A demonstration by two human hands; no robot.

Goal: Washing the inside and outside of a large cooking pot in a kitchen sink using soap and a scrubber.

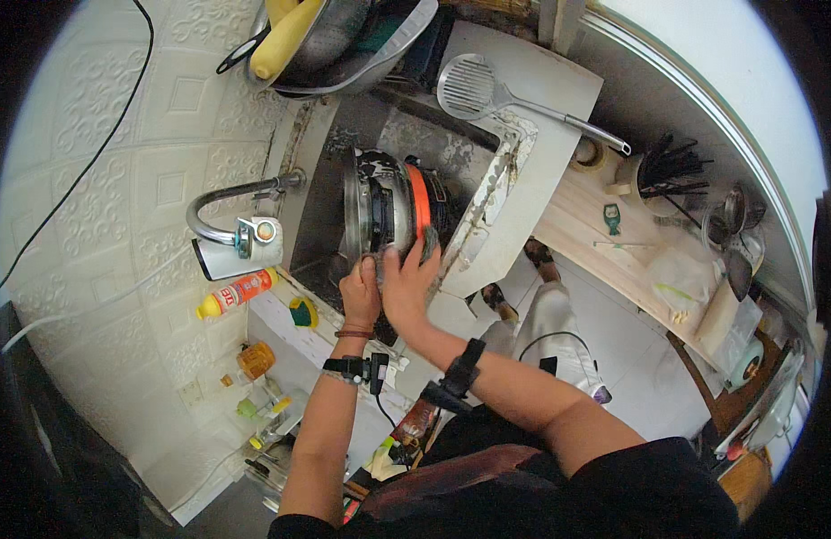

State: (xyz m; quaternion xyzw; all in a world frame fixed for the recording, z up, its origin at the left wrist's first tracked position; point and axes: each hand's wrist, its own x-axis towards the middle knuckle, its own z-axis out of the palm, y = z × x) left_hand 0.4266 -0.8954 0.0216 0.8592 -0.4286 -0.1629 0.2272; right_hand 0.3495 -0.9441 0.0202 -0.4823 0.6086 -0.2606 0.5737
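Observation:
A round metal pot [395, 195] with a worn black-and-silver side, a black side handle and an orange band lies tipped on its side in the sink [469, 256]. My left hand [359, 291] is closed at the pot's near edge, by its metal rim. Pressed against the pot's side close by, my right hand [407, 286] has a grey scrubber [430, 246] under its spread fingers; its material cannot be made out. A curved metal faucet [210, 209] with a white filter head [264, 242] reaches out left of the pot.
A slotted metal turner [468, 86] lies across the sink's worn ledge. Metal bowls [348, 64] with yellow squash [287, 40] stand at the back. An orange bottle [239, 293] and a sponge [303, 312] sit to the left. Trousered legs [553, 316] stand beside a wooden shelf [591, 202].

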